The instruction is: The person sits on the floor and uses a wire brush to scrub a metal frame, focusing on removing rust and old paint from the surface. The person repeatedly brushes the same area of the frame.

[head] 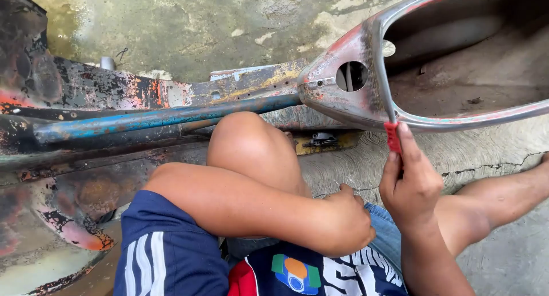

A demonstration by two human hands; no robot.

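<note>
Right hand [410, 184], lower right of centre: closed in a fist round a red handle [393, 137], thumb up along its side. The handle shows only as a short red stub above the knuckles.

Tool blade [382, 79]: a thin dark strip that rises from the handle, up and slightly left, and lies against the rim of the metal shell [366, 110]. Its long axis runs near vertical in the frame; the working end is directly above the grip, touching the rim. What kind of tool it is cannot be told.

Metal shell, upper right: a rusted, paint-stripped scooter body part, open like a trough. Inside: bare dusty metal with a few small flecks of debris, nothing else seen. A round hole [351, 76] sits just left of the blade.

Left hand [346, 219], lower centre: curled shut, holding nothing visible, resting below the bent knee [251, 144]. It is farther from the shell than the right hand.

Blue tube [160, 120], centre left: runs from the left edge to the nose of the shell.

Rusted frame panel [74, 96], left: behind the tube.

Concrete floor [189, 27], top: stained, cracked at right.
</note>
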